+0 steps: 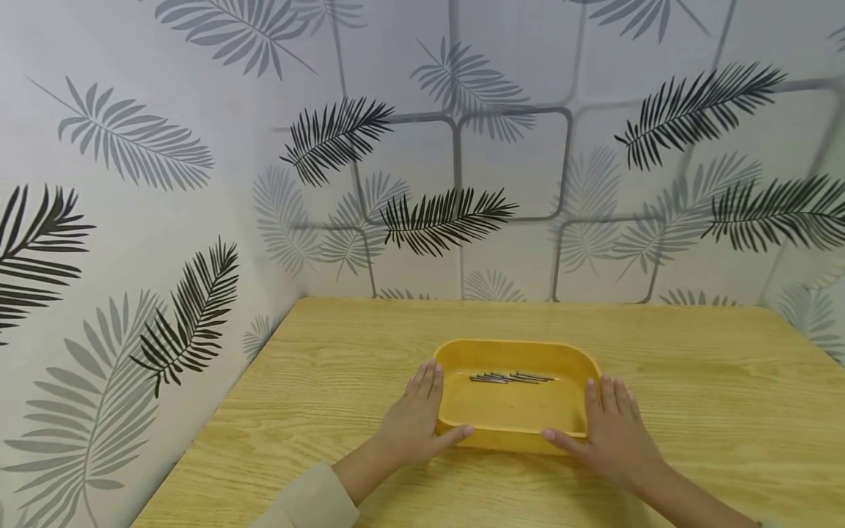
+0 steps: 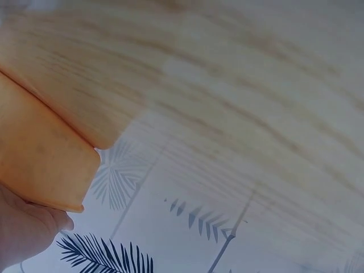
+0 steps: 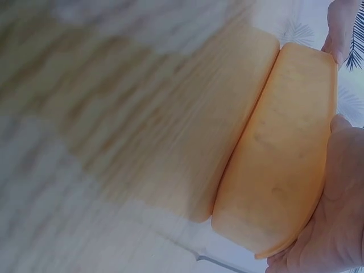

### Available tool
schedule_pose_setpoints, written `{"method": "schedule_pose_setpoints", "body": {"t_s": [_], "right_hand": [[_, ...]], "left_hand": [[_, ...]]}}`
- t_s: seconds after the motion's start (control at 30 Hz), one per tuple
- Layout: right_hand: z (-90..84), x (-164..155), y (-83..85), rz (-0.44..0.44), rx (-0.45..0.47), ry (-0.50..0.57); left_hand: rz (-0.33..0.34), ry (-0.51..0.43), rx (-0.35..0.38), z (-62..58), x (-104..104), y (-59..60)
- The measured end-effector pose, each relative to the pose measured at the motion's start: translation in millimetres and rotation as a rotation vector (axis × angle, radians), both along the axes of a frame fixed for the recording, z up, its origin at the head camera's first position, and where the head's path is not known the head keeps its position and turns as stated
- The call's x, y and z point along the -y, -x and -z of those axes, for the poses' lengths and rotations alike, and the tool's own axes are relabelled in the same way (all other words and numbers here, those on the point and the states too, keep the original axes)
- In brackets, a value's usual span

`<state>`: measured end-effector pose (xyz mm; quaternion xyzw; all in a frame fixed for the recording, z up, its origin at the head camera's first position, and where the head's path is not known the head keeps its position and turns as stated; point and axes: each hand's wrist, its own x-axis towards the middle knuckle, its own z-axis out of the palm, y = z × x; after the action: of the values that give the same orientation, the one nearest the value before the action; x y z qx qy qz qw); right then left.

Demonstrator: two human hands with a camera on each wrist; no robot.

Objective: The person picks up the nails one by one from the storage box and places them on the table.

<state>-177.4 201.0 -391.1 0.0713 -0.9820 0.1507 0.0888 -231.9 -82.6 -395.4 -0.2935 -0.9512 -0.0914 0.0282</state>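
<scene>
Both hands are already on the yellow tray (image 1: 462, 427) — the left hand (image 1: 412, 425) lies against its left end with fingers straight along the wall and the thumb laid across the near rim, and the right hand (image 1: 614, 433) mirrors it at the right end, thumb likewise on the near rim. Neither hand curls fully round the tray; the fingers look extended and pressed flat to its sides, which reads as a two-handed hold set up at both ends. The wrist views show the same contact, each palm against the tray's outer wall.

As far as can be judged, the tray sits flat on the tabletop (image 1: 693, 367), near the front middle — not lifted, and not tilted. A small bundle of nails (image 1: 511, 378) lies loose inside it, toward the far wall. So the grip seems established, and any carrying, sliding or tipping of the tray is not yet done.

Both forearms reach in from the near edge, wrists low.
</scene>
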Motion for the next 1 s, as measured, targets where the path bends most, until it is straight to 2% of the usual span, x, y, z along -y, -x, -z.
{"method": "schedule_pose_setpoints", "body": {"t_s": [0.47, 0.73, 1.0], "right_hand": [[-1.3, 4.0, -1.9, 0.008, -0.003, 0.011], [-1.5, 4.1, -2.5, 0.015, -0.004, -0.005], [-0.6, 4.4, -1.6, 0.012, -0.021, -0.032]], "left_hand": [[0.004, 0.002, -0.013, -4.9, 3.0, -2.0], [0.016, -0.049, -0.042, -8.3, -3.0, 4.1], [-0.011, -0.018, 0.002, -6.5, -8.9, 11.1]]}}
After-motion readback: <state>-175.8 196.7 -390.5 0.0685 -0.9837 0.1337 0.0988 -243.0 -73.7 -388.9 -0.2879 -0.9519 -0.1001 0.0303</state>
